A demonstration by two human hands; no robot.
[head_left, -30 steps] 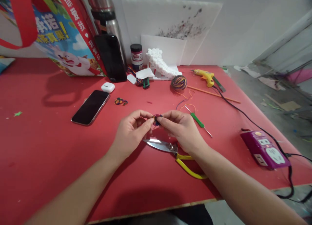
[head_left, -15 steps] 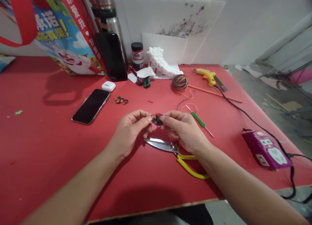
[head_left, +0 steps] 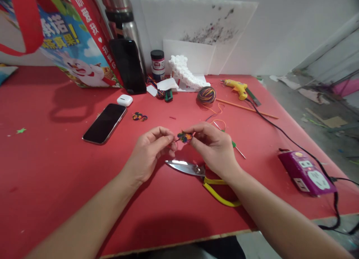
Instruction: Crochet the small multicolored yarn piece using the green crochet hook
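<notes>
A small multicoloured crochet piece point(head_left: 184, 136) is pinched between the thumb and fingers of my right hand point(head_left: 215, 148). My left hand point(head_left: 153, 150) is closed just left of it, its thumb and forefinger pinching a thin yarn tail point(head_left: 176, 140) that runs to the piece. Below both hands lie scissors point(head_left: 186, 167) with yellow handles, partly under my right wrist. Beyond my right hand is a green-handled crochet hook point(head_left: 233, 143), partly hidden by the fingers. A second crochet piece point(head_left: 139, 116) rests on the table to the upper left.
On the red table point(head_left: 56, 176) are a phone point(head_left: 105, 123), an earbud case point(head_left: 125, 100), a yarn ball point(head_left: 206, 95), a yellow glue gun point(head_left: 236, 87) and a purple power strip point(head_left: 307, 173). A bag point(head_left: 84, 45), a flask point(head_left: 134, 34) and a second phone point(head_left: 127, 66) stand behind.
My right hand has turned and lifted slightly, tilting the crochet piece to the right. My left fingers have come off the piece's edge and now pinch its yarn tail.
</notes>
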